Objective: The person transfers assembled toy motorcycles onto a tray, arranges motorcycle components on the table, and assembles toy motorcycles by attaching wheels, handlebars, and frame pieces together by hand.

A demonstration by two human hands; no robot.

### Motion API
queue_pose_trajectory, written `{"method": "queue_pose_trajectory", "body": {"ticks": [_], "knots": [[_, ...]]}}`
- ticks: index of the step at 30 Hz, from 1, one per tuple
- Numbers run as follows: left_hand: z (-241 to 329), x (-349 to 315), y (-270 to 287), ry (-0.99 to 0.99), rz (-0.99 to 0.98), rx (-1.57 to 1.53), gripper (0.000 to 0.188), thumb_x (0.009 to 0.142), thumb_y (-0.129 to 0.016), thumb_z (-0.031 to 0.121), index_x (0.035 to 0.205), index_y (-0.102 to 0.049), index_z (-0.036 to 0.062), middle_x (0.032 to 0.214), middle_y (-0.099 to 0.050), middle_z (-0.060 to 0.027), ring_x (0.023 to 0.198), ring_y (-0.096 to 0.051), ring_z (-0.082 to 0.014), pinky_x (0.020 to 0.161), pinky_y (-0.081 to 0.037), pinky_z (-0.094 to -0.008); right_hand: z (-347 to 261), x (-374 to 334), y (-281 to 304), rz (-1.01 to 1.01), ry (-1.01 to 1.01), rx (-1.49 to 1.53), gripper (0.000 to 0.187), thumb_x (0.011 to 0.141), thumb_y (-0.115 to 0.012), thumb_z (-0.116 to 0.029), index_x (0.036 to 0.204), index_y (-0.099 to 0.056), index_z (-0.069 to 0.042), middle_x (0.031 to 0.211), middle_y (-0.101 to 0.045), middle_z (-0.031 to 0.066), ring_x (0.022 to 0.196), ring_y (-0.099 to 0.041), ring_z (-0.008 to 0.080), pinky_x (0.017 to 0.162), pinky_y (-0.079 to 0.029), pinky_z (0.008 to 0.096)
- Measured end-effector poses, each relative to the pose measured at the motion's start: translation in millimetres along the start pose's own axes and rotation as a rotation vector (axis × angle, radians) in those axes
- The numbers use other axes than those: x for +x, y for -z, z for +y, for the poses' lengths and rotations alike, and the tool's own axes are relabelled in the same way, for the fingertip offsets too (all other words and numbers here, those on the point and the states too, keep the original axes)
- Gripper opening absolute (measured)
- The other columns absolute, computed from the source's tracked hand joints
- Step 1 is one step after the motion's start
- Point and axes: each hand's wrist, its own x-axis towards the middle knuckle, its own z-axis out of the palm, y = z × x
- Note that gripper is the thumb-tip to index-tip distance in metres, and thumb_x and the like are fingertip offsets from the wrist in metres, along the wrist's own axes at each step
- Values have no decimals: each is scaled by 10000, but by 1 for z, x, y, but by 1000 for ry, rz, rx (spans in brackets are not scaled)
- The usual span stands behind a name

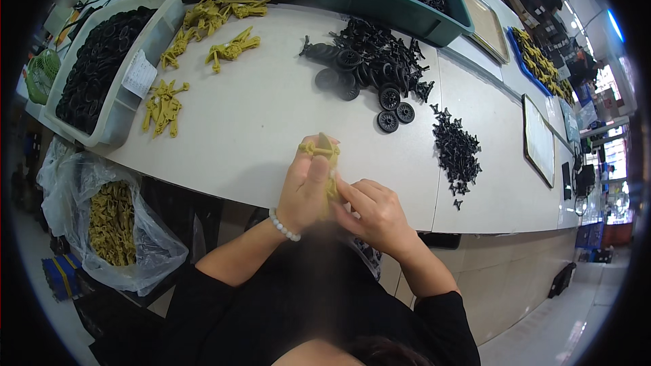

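A yellow plastic part [332, 152] with a crossbar at its top is upright in front of my chest, just over the table's near edge. My left hand [303, 188], with a beaded bracelet on its wrist, is wrapped round it with the thumb across its face. From the other side my right hand [369, 211] pinches its lower portion with thumb and forefinger; the fingertips partly hide that spot. Farther off lie black spoked wheels [388, 99] in a heap with black small parts. Similar yellow parts [163, 107] lie in piles at the left.
The white table [251, 129] carries a pile of small black pieces [458, 152] at right. A whitish bin [112, 129] of black rings stands left; a green bin [400, 19] is at the back. Below the left edge sits a plastic bag [159, 254] of yellow parts.
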Motion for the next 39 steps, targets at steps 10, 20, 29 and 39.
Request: {"method": "queue_pose_trajectory", "body": {"ticks": [10,20,29,39], "knots": [[12,-1,2,15,21,84,747,861,-429,660,1210,-412,-1,930,-498,-45,829,-480,-86,754,-419,-223,-5,-3,-9,28,-33,-75,408,697,-692,8,1096,-608,25,639,-545,54,558,-552,187,504,-460,304],[13,-1,12,-62,-18,172,742,866,-397,677,1184,-437,8,884,-523,-51,814,-487,-86,737,-411,-221,-6,3,15,-115,-228,82,352,743,-660,-37,1092,-624,-9,689,-584,79,602,-564,204,550,-458,316],[30,12,32,373,-74,-420,705,924,-301,634,1223,-457,15,700,-600,-137,521,-596,-195,505,-520,-304,35,-4,31,82,-714,716,120,871,-577,-44,916,-635,51,725,-641,50,605,-534,79,576,-432,215],[50,18,77,354,42,-16,432,917,-542,92,1324,-421,10,697,-591,-57,569,-577,-132,550,-494,-239,49,5,38,-185,-851,905,246,914,-569,-114,1118,-594,22,724,-630,40,597,-503,60,576,-410,194]]}}
